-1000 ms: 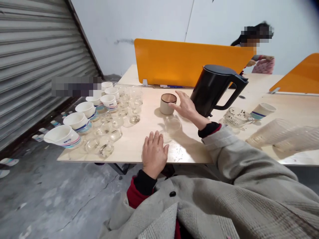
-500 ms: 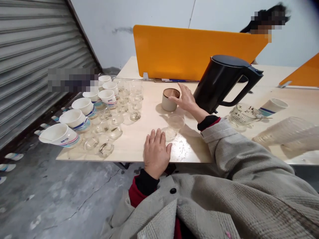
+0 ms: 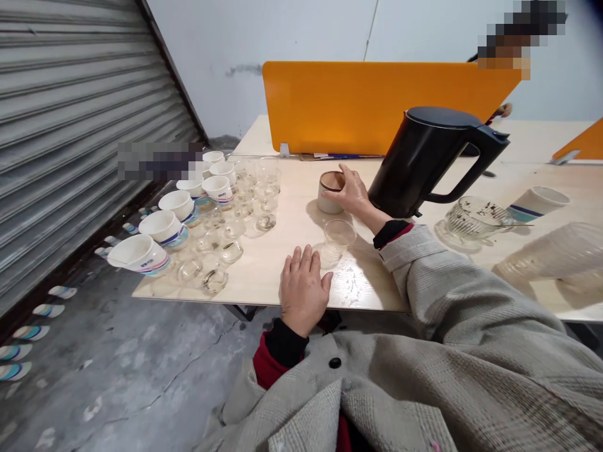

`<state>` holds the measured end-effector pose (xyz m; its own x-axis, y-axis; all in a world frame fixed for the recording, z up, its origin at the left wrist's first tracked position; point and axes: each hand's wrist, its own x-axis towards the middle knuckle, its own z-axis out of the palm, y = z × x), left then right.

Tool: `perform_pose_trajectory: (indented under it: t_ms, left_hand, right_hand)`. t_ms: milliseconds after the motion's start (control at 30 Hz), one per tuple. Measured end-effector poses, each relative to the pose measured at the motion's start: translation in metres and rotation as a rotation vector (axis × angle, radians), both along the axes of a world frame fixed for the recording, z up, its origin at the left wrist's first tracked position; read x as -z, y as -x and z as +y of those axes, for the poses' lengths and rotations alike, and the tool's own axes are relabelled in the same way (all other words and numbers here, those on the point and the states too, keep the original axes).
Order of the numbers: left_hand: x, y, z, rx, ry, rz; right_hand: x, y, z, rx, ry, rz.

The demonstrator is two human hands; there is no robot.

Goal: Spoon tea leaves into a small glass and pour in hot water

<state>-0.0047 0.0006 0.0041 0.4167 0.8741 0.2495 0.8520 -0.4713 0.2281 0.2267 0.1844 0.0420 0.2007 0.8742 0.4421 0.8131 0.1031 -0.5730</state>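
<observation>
My right hand [image 3: 351, 193] is closed around the right side of a small grey ceramic cup [image 3: 326, 199] with a brown inside, thumb in front and fingers behind. The cup stands upright on the table. Just in front of it is a clear plastic cup [image 3: 338, 238]. My left hand [image 3: 305, 290] lies flat by the table's front edge, fingers stretched out, holding nothing, close to the clear cup's left side. Behind my right forearm rises a black electric kettle [image 3: 409, 163].
Paper cups [image 3: 160, 227] and small clear cups [image 3: 230, 251] crowd the table's left end. At right are a glass bowl [image 3: 471, 220] with dark bits, a paper cup [image 3: 541, 199] and stacked clear cups [image 3: 556, 251]. An orange divider [image 3: 358, 107] stands behind; a person is beyond it.
My right hand has closed from spread fingers onto the ceramic cup's rim. The left hand stays flat on the table. The whole view has shifted slightly.
</observation>
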Motion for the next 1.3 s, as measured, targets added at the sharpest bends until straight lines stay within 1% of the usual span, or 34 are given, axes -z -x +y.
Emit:
perform_pose_trajectory:
  t_ms: [100,200,300,400,467,567,633,700,800,967,1067,1167,1300]
  left_hand:
    - [0.000,0.000,0.000,0.000,-0.001,-0.011]
    - [-0.001,0.000,0.000,-0.002,0.004,-0.007]
    - [-0.002,0.000,0.000,0.002,-0.007,-0.010]
    - [0.002,0.001,0.001,0.007,-0.036,-0.032]
    - [0.007,0.002,0.002,0.008,-0.071,-0.076]
    - [0.015,0.006,0.004,0.048,-0.149,-0.209]
    - [0.018,0.010,0.005,0.108,-0.197,-0.308]
    - [0.019,0.014,0.005,0.174,-0.220,-0.377]
    - [0.015,0.019,0.005,0.267,-0.203,-0.412]
    - [0.005,0.024,0.003,0.371,-0.124,-0.461]
    - [0.004,0.023,0.002,0.373,-0.084,-0.480]
    - [0.006,0.020,0.000,0.336,-0.058,-0.465]
    - [0.004,0.015,-0.003,0.313,-0.033,-0.451]
  right_hand:
    - [-0.004,-0.011,-0.016,0.047,-0.017,-0.033]
    - [-0.011,-0.025,-0.042,0.080,-0.045,-0.084]
    - [-0.018,-0.039,-0.080,0.083,-0.078,-0.093]
    - [-0.022,-0.047,-0.128,0.080,-0.067,-0.072]
    - [-0.024,-0.047,-0.163,0.070,-0.042,-0.061]
    - [-0.026,-0.040,-0.210,0.031,-0.035,-0.075]
    - [-0.025,-0.031,-0.233,-0.007,-0.048,-0.080]
    - [-0.022,-0.019,-0.247,-0.057,-0.059,-0.067]
    - [-0.015,0.001,-0.256,-0.134,-0.064,-0.036]
    - [-0.003,0.032,-0.251,-0.181,-0.049,-0.025]
    - [-0.002,0.044,-0.250,-0.194,-0.031,-0.043]
    - [-0.003,0.053,-0.250,-0.205,-0.019,-0.068]
    - [-0.003,0.059,-0.249,-0.210,-0.066,-0.094]
